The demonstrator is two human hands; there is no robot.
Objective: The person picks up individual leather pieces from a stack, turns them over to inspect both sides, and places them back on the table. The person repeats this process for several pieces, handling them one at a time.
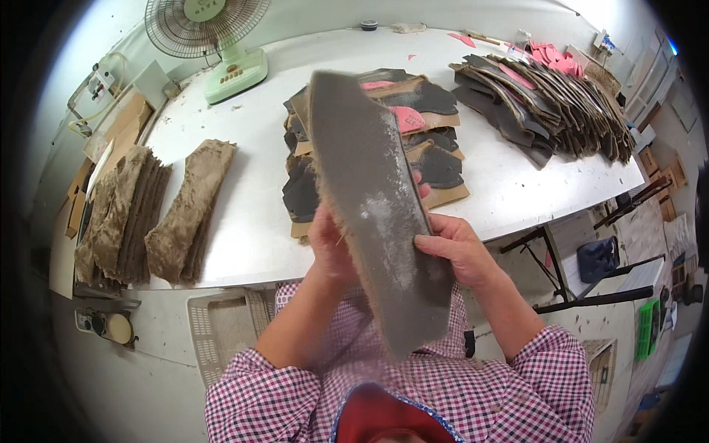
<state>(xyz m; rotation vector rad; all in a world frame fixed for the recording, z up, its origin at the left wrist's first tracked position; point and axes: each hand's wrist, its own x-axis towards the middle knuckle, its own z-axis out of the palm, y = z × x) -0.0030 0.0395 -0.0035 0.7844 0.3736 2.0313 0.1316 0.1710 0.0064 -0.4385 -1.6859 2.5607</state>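
Between my hands is a long, dark grey-backed piece of fur material (369, 199), tilted, with brown fur along its left edge and whitish smears on its face. My left hand (330, 236) grips it from the left side and behind; some of its fingertips show past the right edge. With the thumb on the grey face, my right hand (459, 249) pinches the right edge. Behind the piece, stacks of dark cut pieces on brown card (443, 166) lie on the white table (251, 184), with a pink piece (408, 119) among them.
Brown fur pieces (122, 214) are stacked at the left, with a smaller fur pile (193, 207) beside them. A fan (236, 74) stands at the back left. Dark cut pieces (546, 111) form a long row at the right. Below the table is a plastic crate (225, 325).
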